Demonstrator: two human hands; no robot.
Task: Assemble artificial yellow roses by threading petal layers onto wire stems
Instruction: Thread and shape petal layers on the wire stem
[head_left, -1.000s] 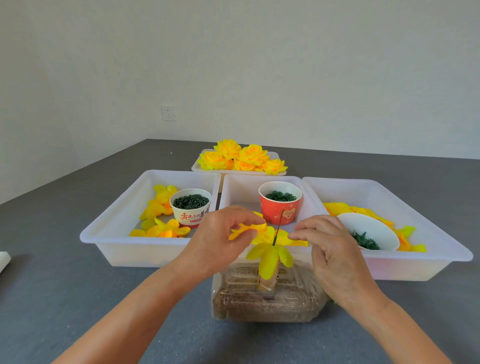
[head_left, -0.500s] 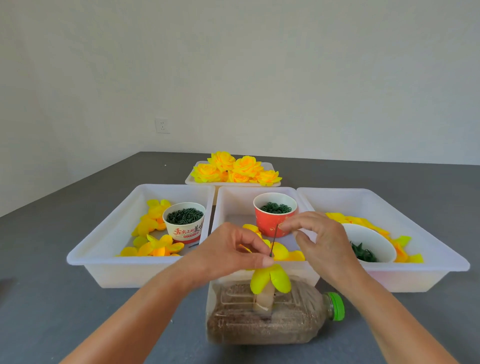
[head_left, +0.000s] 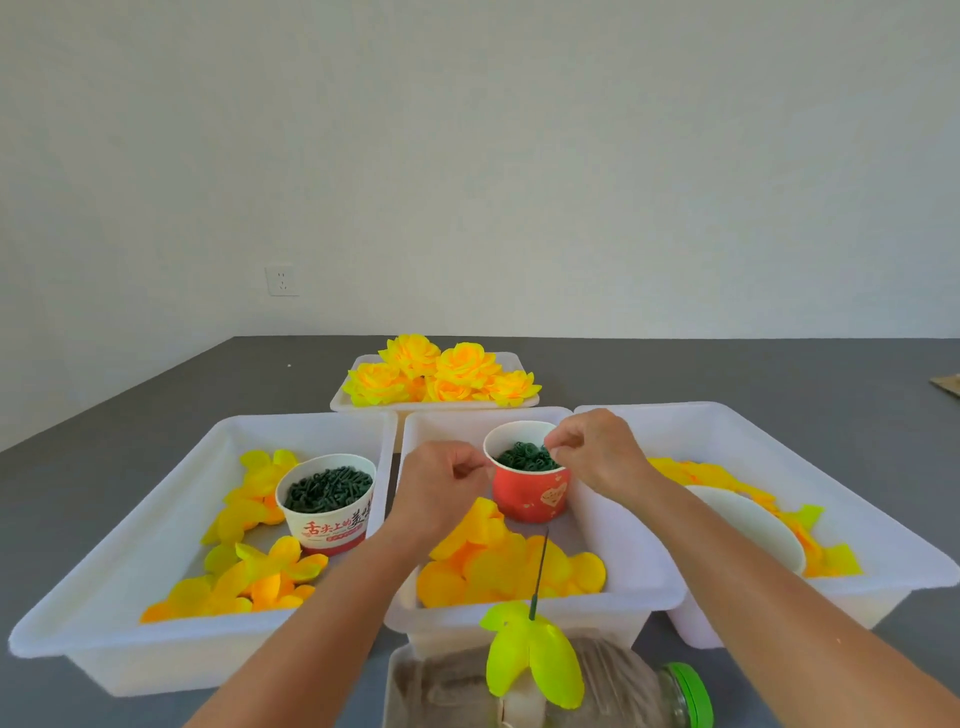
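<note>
Right hand (head_left: 597, 454) pinches at red cup (head_left: 530, 491) rim, contents unclear; left hand (head_left: 441, 486) curled, hold unclear. Wire stem (head_left: 540, 571) with petal layer (head_left: 530, 657) at 6 o'clock, apart.

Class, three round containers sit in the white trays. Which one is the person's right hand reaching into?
The red paper cup in the middle tray; the right hand pinches at its green rings. The white printed cup and white bowl go untouched.

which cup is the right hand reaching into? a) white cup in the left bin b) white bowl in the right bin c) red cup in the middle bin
c: the right hand has its fingertips over the rim of the red cup, above the green rings inside it.
</note>
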